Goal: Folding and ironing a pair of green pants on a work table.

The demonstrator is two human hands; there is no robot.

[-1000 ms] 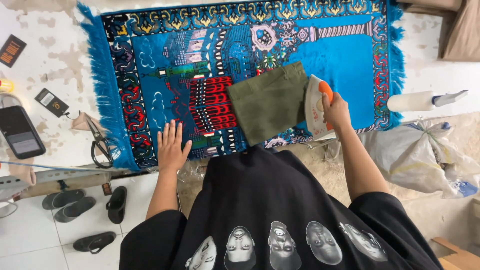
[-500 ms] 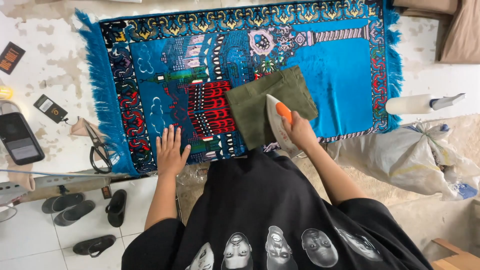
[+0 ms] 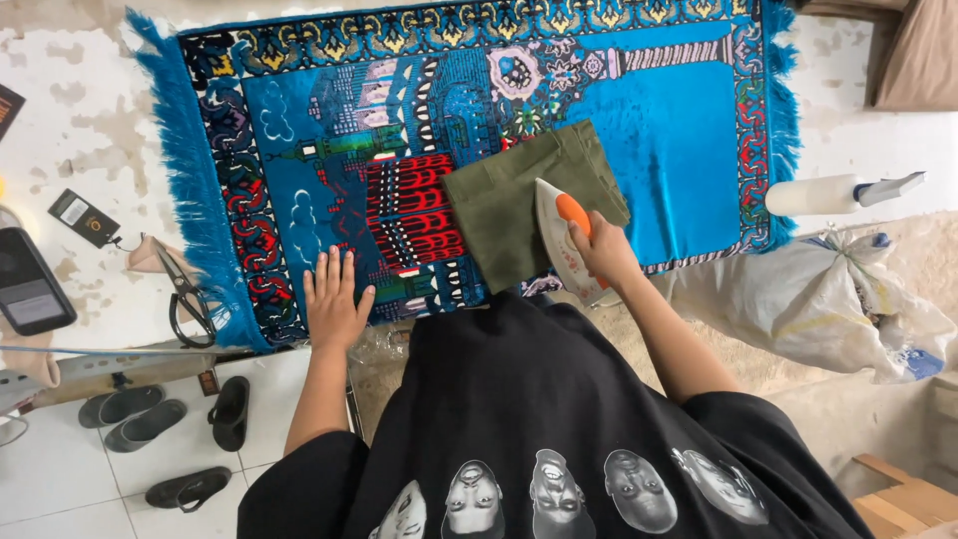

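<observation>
A folded olive-green cloth [image 3: 519, 195] lies on a blue patterned rug [image 3: 689, 130] spread over a white surface. My right hand [image 3: 599, 250] grips the orange handle of a white clothes iron [image 3: 557, 235], whose soleplate rests on the near right part of the cloth. My left hand [image 3: 334, 299] lies flat, fingers apart, on the rug's near edge, to the left of the cloth and holding nothing.
Black scissors [image 3: 185, 299] and a black tag [image 3: 85, 218] lie left of the rug, a dark tablet [image 3: 30, 284] further left. A white spray bottle [image 3: 828, 195] and a white sack [image 3: 848, 309] sit to the right. Sandals [image 3: 150, 419] rest on the tiled floor.
My right hand has slid the iron leftward, from the cloth's right edge onto the cloth. My left hand has stayed flat on the rug's edge.
</observation>
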